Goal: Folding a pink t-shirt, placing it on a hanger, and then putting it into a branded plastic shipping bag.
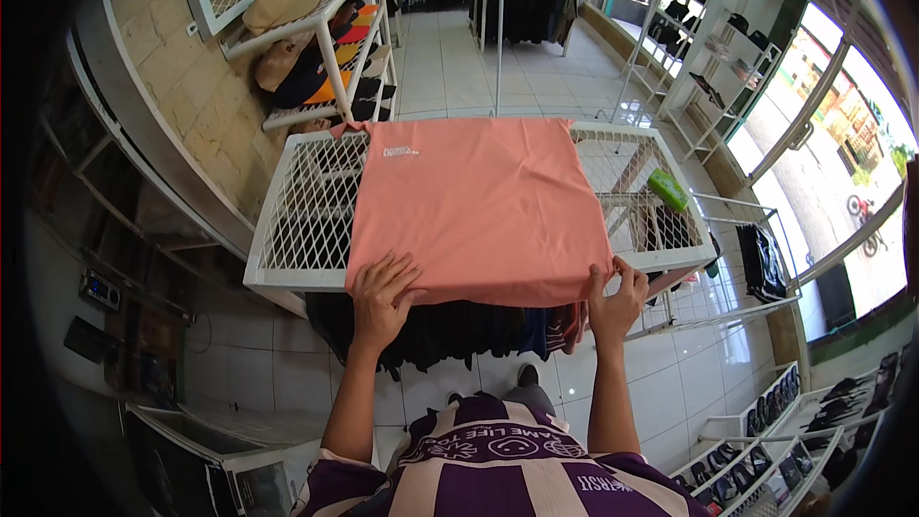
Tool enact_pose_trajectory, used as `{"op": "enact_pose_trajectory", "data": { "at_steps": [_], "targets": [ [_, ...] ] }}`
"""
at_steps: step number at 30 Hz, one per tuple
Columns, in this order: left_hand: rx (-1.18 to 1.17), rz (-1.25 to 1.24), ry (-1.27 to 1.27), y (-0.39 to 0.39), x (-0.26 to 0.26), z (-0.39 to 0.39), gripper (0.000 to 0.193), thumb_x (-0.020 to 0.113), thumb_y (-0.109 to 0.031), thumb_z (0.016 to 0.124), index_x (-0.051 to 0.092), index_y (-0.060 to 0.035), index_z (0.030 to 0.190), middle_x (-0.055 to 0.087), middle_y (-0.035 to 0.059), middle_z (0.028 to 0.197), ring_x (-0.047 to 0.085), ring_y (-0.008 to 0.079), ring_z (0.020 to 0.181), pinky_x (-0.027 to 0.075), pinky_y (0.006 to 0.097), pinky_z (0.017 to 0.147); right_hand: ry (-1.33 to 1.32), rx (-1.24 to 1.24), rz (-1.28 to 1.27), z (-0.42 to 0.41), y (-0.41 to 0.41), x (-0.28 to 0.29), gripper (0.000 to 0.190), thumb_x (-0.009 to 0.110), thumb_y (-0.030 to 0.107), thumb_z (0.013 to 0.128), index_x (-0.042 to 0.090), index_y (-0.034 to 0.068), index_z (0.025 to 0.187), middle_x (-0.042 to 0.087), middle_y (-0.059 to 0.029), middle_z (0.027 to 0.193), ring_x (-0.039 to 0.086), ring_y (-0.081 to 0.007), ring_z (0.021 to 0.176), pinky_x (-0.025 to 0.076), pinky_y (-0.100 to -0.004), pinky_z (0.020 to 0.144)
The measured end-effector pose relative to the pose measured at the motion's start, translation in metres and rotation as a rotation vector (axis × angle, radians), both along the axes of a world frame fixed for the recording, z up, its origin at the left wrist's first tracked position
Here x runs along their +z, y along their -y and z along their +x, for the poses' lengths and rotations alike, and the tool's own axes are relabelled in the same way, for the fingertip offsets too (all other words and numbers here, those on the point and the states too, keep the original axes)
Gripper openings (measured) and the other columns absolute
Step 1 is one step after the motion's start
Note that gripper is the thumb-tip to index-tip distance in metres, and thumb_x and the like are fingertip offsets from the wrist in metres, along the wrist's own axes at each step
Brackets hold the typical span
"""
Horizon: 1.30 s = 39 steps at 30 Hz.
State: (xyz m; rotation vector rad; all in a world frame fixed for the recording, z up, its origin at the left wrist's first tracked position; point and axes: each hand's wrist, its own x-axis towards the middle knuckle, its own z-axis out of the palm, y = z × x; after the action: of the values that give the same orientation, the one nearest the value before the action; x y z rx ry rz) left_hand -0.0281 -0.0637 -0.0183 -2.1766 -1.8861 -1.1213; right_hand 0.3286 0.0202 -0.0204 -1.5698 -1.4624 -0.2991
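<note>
A salmon-pink T-shirt (481,208) with small white print near its far left corner lies spread on a white metal mesh rack top (294,277). My left hand (384,298) rests on the shirt's near left corner, fingers spread over the cloth. At the near right corner, my right hand (619,294) pinches the shirt's edge between thumb and fingers. The near edge of the cloth hangs slightly over the rack's front. Some creases run across the right half.
A green packet (668,189) lies on the rack's right end. Dark garments (459,334) hang below the front edge. Caps (294,79) fill a shelf at the left, and sandals (772,402) stand on a rack at lower right. A thin upright pole (500,36) rises beyond the shirt.
</note>
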Motion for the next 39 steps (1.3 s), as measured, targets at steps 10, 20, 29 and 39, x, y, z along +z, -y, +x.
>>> {"op": "enact_pose_trajectory", "data": {
  "at_steps": [10,20,29,39],
  "targets": [
    [-0.011,0.053,0.226,0.013,0.007,0.008,0.009,0.076,-0.011,0.086,0.079,-0.0065,0.094,0.078,0.0086,0.105,0.069,0.0298,0.113,0.046,0.0456,0.101,-0.354,0.246,-0.288,0.021,0.008,-0.008,0.021,0.07,0.022,0.098,0.07,0.001,0.095,0.063,-0.0127,0.091,0.062,-0.0258,0.079,0.049,-0.0383,0.071],
    [-0.066,-0.413,0.242,0.065,0.059,0.019,0.011,0.078,-0.014,0.085,0.077,-0.0045,0.091,0.075,0.011,0.095,0.069,0.0326,0.101,0.051,0.0432,0.094,-0.688,0.46,-0.512,0.047,0.061,0.008,0.023,0.066,0.022,0.101,0.065,0.001,0.112,0.07,-0.009,0.102,0.067,-0.0176,0.091,0.054,-0.0308,0.08],
    [0.069,0.12,-0.104,-0.135,0.021,0.023,0.028,0.079,-0.023,0.086,0.073,-0.0019,0.103,0.07,0.0129,0.113,0.062,0.0349,0.111,0.05,0.0434,0.096,-0.296,0.168,-0.296,0.018,-0.002,0.003,0.025,0.075,0.027,0.094,0.076,0.003,0.1,0.074,-0.0118,0.092,0.07,-0.0258,0.072,0.053,-0.0385,0.067],
    [0.132,0.008,-0.077,-0.152,0.004,0.01,0.031,0.073,-0.033,0.092,0.069,-0.0047,0.104,0.065,0.0115,0.099,0.061,0.0328,0.101,0.048,0.046,0.087,-0.282,0.224,-0.23,0.025,0.003,0.002,0.021,0.071,0.022,0.097,0.068,0.002,0.092,0.07,-0.0102,0.085,0.065,-0.0249,0.063,0.049,-0.0373,0.061]
  ]
}}
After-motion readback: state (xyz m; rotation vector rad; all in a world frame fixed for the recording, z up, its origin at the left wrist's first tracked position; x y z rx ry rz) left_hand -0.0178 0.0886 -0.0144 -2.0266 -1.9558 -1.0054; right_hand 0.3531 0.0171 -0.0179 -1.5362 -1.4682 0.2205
